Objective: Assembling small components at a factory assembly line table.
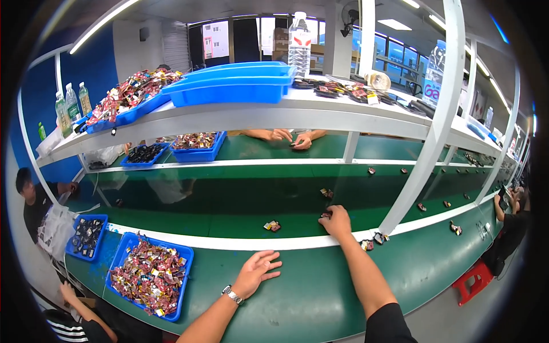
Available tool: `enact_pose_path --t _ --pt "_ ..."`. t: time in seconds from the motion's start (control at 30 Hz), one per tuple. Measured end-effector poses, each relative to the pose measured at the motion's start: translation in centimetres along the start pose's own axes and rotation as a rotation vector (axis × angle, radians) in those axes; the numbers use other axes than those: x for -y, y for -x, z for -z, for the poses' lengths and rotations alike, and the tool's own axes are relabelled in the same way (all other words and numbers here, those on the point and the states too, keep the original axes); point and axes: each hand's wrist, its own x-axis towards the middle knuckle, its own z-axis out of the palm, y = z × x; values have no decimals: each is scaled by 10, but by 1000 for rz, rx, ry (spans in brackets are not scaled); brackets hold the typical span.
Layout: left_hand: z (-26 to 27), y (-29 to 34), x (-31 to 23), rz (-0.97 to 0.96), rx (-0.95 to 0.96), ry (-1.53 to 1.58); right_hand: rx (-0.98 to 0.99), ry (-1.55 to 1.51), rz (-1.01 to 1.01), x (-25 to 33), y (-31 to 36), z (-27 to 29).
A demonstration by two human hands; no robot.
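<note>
My right hand (337,223) reaches across the white rail (229,243) over the green belt (211,220). Its fingers are closed around a small dark and red piece (326,215), partly hidden by them; its kind I cannot make out. My left hand (257,274), with a watch on the wrist, is open with fingers apart above the green tabletop (286,303). A red, white and yellow tagged piece (272,226) lies on the belt between the hands, and another (326,193) lies beyond the right hand. Several similar pieces (374,240) sit by the rail right of my right forearm.
A blue tray (190,286) heaped with red tagged pieces stands left of my left hand, with a smaller blue tray (105,220) of black pieces behind it. A slanted white post (426,154) rises at right. The overhead shelf (257,117) carries trays and bottles. Other people work around.
</note>
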Motion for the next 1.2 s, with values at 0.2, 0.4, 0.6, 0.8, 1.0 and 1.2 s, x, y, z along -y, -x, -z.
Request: enact_pose_path --t 0.2,0.4,0.6,0.8,1.0,1.2 --pt "2 2 0 17 21 -51 -68 54 -62 -28 -65 0" --pt "4 0 -2 59 51 -24 77 114 -225 -54 -88 -25" --pt "7 -2 1 41 81 12 -39 -127 -97 -48 -70 -1" --pt "15 0 1 55 33 23 416 -568 348 46 25 41" --pt "13 2 -5 190 228 -23 704 -496 508 116 103 74" --pt "16 5 -5 97 137 -24 498 -453 539 122 119 57"
